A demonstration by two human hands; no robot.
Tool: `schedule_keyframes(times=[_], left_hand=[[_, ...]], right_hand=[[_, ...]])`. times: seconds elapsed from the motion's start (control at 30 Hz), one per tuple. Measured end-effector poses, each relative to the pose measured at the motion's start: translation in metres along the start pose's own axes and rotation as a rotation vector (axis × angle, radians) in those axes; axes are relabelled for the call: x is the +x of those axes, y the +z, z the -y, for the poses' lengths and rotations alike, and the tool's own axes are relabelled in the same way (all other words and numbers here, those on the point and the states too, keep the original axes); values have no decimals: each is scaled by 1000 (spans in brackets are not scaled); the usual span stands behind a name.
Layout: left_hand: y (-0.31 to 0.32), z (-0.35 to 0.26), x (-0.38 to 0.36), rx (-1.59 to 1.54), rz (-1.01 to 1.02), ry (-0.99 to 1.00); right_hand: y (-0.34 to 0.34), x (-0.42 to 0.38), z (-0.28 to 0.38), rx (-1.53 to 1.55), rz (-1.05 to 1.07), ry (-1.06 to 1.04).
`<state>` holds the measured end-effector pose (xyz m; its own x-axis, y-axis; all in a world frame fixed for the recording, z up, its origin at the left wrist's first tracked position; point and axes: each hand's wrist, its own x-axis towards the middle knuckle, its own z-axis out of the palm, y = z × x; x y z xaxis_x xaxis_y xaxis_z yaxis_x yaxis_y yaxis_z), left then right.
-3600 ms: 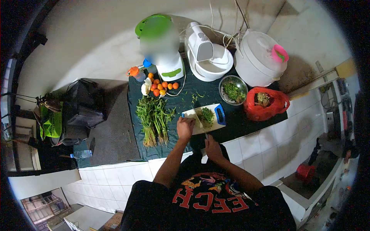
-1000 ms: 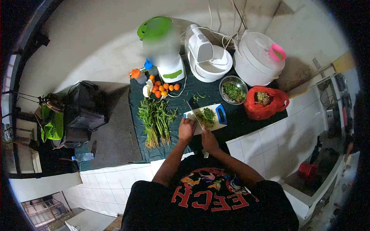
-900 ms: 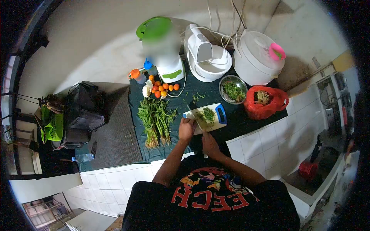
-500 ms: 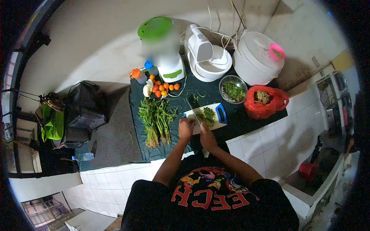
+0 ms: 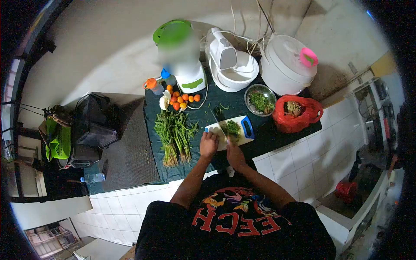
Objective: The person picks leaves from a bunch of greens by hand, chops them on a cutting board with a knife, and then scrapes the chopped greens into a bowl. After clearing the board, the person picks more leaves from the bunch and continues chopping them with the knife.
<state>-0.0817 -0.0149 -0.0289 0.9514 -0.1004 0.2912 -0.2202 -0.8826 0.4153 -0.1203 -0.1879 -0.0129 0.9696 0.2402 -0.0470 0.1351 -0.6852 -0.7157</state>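
Note:
A white cutting board (image 5: 247, 138) with a blue handle end lies near the counter's front edge. A small heap of chopped green herbs (image 5: 233, 128) rests on it. My right hand (image 5: 235, 155) is wrapped round the handle of a knife (image 5: 219, 122), whose blade points up and left across the board beside the heap. At the board's left end is my left hand (image 5: 209, 144), fingers apart and lying on the surface, with nothing visible in them. Bunches of leafy greens with roots (image 5: 174, 136) lie on the dark cloth left of my left hand.
Behind the board are a bowl of chopped greens (image 5: 261, 100), a red plastic bag (image 5: 287, 123), tomatoes (image 5: 183, 105), a white stand mixer (image 5: 222, 52), a blender (image 5: 190, 80) and a white lidded container (image 5: 284, 69). A grey mat (image 5: 130, 147) lies at the left.
The fingers of my left hand have gone from curled to spread on the board. My right hand and the knife have shifted slightly, and the blade stands a little steeper across the board.

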Motion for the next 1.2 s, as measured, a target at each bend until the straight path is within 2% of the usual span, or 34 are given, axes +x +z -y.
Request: schedule_keyframes(times=[0.07, 0.13, 0.17, 0.2, 0.27, 0.33, 0.37, 0.43, 0.57, 0.63, 0.7, 0.77, 0.83, 0.93, 0.97, 1.03, 1.17, 1.2], left_hand=[[6, 1, 3, -12, 28, 8], [5, -4, 10, -26, 4, -5], [5, -7, 13, -35, -22, -23], [5, -7, 13, -37, -24, -24], [5, -6, 11, -130, 19, -173], [11, -1, 10, -125, 35, -153], [14, 1, 9, -122, 48, -135], [11, 0, 8, -121, 30, -109], [-3, -6, 8, -181, 14, -59], [-2, -5, 5, -159, -7, -19], [1, -2, 3, -133, -28, 18], [8, 2, 2, -241, -14, -100], [9, 2, 3, -214, 17, -133], [21, 6, 2, -174, 9, -161], [26, 9, 1, -156, -30, -154], [20, 5, 5, -153, -21, -175], [4, -2, 12, -199, 49, -188], [5, -1, 11, -198, 51, -188]], right_hand=[[-4, 0, -2, -47, 31, 68], [-14, -10, 3, 9, -64, -96], [-18, -14, 6, 5, -66, -97], [-19, -18, 9, 22, -31, -53], [-21, -25, 15, 43, 5, -7], [-19, -33, 11, -6, 199, 134], [-16, -36, 9, -5, 200, 137], [-4, -38, 0, -44, 74, -39], [-5, -30, 4, -107, 151, 74], [-4, -15, 3, 51, 47, 21], [-7, -9, 4, 56, 86, 72], [-11, -8, 12, 60, 125, 121], [0, -20, -1, 65, 6, -37], [11, -36, -8, -44, -35, -133], [12, -36, -11, -45, -33, -135], [5, -32, -1, -17, 132, 83], [7, -8, -1, -14, 48, 3], [9, -4, -4, 21, -21, -77]])
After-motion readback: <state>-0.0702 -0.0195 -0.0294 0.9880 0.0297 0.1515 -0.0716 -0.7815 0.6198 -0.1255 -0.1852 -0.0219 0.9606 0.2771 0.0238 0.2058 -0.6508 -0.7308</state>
